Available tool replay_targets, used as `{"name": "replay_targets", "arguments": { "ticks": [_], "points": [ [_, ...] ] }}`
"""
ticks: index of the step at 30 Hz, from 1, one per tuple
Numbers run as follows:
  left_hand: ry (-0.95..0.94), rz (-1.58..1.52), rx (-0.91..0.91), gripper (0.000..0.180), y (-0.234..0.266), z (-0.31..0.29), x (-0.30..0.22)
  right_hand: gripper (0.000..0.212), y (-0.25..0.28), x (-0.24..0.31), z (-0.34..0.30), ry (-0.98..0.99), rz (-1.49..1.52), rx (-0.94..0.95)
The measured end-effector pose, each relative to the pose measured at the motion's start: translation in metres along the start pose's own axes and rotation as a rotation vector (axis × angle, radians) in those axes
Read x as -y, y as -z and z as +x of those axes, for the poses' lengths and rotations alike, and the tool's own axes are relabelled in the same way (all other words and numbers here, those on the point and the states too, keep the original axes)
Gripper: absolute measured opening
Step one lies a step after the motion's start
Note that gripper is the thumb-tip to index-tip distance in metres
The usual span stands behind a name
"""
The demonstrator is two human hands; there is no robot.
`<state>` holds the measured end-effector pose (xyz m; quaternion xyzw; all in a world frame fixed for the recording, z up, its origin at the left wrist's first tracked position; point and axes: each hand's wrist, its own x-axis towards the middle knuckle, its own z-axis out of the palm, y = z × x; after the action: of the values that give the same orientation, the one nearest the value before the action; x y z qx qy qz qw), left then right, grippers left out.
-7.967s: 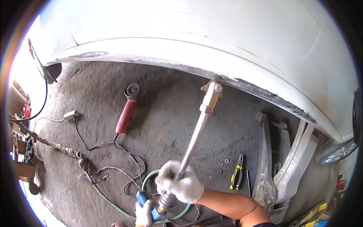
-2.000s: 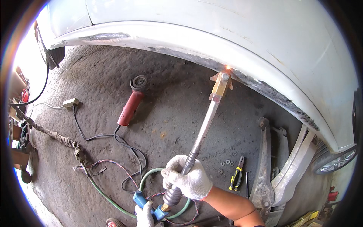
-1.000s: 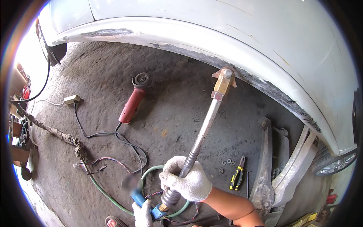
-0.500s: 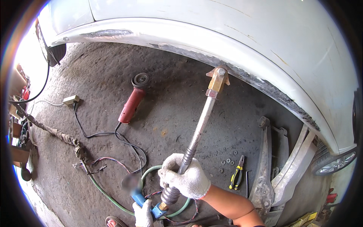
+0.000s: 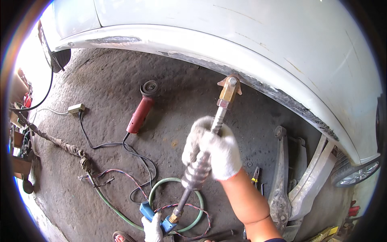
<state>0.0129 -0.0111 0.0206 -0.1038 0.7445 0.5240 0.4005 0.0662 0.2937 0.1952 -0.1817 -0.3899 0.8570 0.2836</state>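
Note:
A slide-hammer dent puller [image 5: 184, 200] reaches from the lower middle up to the damaged grey strip [image 5: 278, 93] along the white car's sill [image 5: 189, 44]. Its brass-coloured clamp end [image 5: 229, 90] meets the sill's lower edge. My right hand [image 5: 217, 149], in a white knit glove, is closed round the ribbed sliding weight [image 5: 196, 173], about midway up the rod. At the bottom, my gloved left hand [image 5: 153, 230] wraps the blue handle [image 5: 146, 209]; part of its grip is hidden by the glove.
A red angle grinder [image 5: 141, 115] lies on the floor, its cable running to a socket block [image 5: 76, 108]. A green hose [image 5: 161, 183] loops round the handle. Pliers [image 5: 255, 174] and metal suspension arms [image 5: 280, 181] lie to the right; a wheel [image 5: 358, 174] stands beyond.
My right hand has slid the weight up the rod toward the clamp end. My left hand stays at the handle. The right forearm now covers part of the pliers and most washers.

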Motion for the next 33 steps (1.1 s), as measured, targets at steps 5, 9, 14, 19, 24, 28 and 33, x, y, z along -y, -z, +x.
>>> {"name": "replay_targets", "arguments": {
  "ticks": [5, 9, 14, 19, 24, 28, 33],
  "points": [
    [-0.018, 0.050, 0.005, 0.045, 0.013, 0.016, 0.024, 0.005, -0.002, -0.090, -0.078, -0.165, -0.256, -0.016],
    [0.052, -0.018, 0.016, 0.045, 0.004, -0.013, 0.018, 0.006, 0.009, -0.095, -0.076, -0.272, -0.209, -0.080],
    [0.040, 0.036, 0.004, 0.044, -0.006, -0.020, 0.016, 0.005, 0.020, -0.070, -0.062, -0.245, -0.188, -0.125],
    [0.057, 0.067, 0.009, 0.039, -0.013, -0.021, 0.003, 0.006, 0.018, -0.059, -0.067, -0.197, -0.166, -0.124],
    [0.018, 0.091, 0.009, 0.041, -0.007, -0.013, 0.013, 0.007, 0.017, -0.057, -0.065, -0.198, -0.225, -0.112],
    [0.106, 0.044, -0.027, 0.040, -0.018, -0.026, -0.007, 0.007, 0.018, -0.057, -0.063, -0.202, -0.214, -0.113],
    [0.029, 0.105, 0.030, 0.041, -0.003, -0.010, 0.007, 0.006, 0.013, -0.057, -0.062, -0.179, -0.212, -0.122]
  ]
}}
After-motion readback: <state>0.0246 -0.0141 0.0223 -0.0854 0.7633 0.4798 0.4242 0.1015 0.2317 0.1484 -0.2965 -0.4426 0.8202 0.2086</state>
